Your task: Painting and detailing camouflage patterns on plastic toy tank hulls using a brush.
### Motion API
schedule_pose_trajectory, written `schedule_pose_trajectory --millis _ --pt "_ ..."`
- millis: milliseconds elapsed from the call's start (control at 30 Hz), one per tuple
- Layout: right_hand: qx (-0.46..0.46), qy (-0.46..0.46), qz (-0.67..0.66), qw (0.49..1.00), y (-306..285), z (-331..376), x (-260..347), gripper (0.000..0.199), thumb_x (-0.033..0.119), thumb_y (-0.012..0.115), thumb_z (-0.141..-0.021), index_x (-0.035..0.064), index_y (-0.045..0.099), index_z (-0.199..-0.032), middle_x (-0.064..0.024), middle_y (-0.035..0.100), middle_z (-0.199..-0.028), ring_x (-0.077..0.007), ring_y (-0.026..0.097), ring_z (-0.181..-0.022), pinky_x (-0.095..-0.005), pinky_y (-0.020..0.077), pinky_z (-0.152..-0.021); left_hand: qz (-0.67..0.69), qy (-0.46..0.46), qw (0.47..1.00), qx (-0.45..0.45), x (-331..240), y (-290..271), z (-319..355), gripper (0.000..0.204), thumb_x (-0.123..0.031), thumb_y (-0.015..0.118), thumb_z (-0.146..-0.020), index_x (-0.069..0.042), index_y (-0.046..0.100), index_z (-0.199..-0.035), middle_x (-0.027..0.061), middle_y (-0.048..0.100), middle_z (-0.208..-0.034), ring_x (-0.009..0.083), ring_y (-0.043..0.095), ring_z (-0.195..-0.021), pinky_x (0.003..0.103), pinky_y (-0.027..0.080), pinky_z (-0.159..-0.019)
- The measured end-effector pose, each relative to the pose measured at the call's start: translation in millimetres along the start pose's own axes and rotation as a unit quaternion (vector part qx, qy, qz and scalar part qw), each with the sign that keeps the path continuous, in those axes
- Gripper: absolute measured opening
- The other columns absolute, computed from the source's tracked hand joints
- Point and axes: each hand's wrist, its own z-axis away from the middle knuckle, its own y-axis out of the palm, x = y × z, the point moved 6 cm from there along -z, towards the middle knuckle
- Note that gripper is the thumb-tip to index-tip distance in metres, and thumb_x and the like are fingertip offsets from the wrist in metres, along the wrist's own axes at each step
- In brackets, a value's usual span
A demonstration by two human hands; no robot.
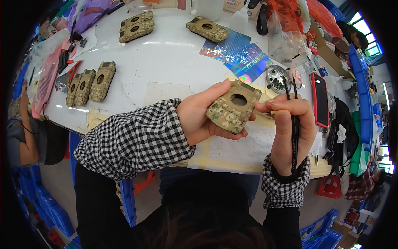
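My left hand [204, 112] is closed around a camouflage-patterned toy tank hull [226, 108], held tilted above the table with its round opening facing up. Black tweezers [295, 137] are tucked in my right hand [292, 118], their tips pointing away from me. Thumb and forefinger of that hand also pinch a thin, pale-ended piece [272, 112] at the hull's right edge; its kind is too small to make out. Just beyond the right hand, a round clear dish [277, 76] contains small dark green bits.
Similar hulls lie at the left [103, 81], at the far left [137, 27] and at the far middle [207, 29]. Shiny holographic sheets [238, 52] are spread beyond my hands. A red-cased phone [319, 99] lies to the right, near plastic bags [286, 37].
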Motion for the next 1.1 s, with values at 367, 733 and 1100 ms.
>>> schedule_pose_trajectory --millis 367,733,1100 --pt "-0.122 -0.059 0.369 0.920 -53.4 6.3 10.2 0.007 0.001 0.063 -0.083 -0.0020 0.058 -0.087 -0.0112 0.062 -0.082 -0.0202 0.062 -0.076 -0.0271 0.0467 -0.070 0.010 0.001 1.000 0.004 -3.5 2.1 0.0 0.053 -0.042 0.022 -0.100 -0.005 0.034 -0.135 0.0196 0.059 -0.109 0.0239 0.064 -0.073 0.029 0.057 -0.062" --pt "-0.040 -0.047 0.444 0.894 -41.9 8.4 -9.3 0.020 0.004 0.071 -0.076 0.0031 0.063 -0.095 -0.0122 0.060 -0.083 -0.0247 0.058 -0.074 -0.0314 0.0455 -0.065 0.032 0.042 0.998 0.017 -12.1 -4.2 -3.2 0.052 -0.040 0.024 -0.100 -0.002 0.033 -0.134 0.0230 0.059 -0.109 0.0261 0.065 -0.077 0.030 0.059 -0.062" --pt "0.081 0.125 0.104 0.983 -19.2 60.1 1.9 0.065 0.038 0.061 -0.085 -0.0066 0.037 -0.126 -0.0179 0.063 -0.101 -0.0219 0.063 -0.088 -0.0321 0.0442 -0.087 0.012 0.086 0.996 0.008 -20.5 -9.9 -0.8 0.053 -0.038 0.023 -0.100 0.002 0.035 -0.133 0.0236 0.056 -0.115 0.0254 0.065 -0.085 0.029 0.059 -0.067"
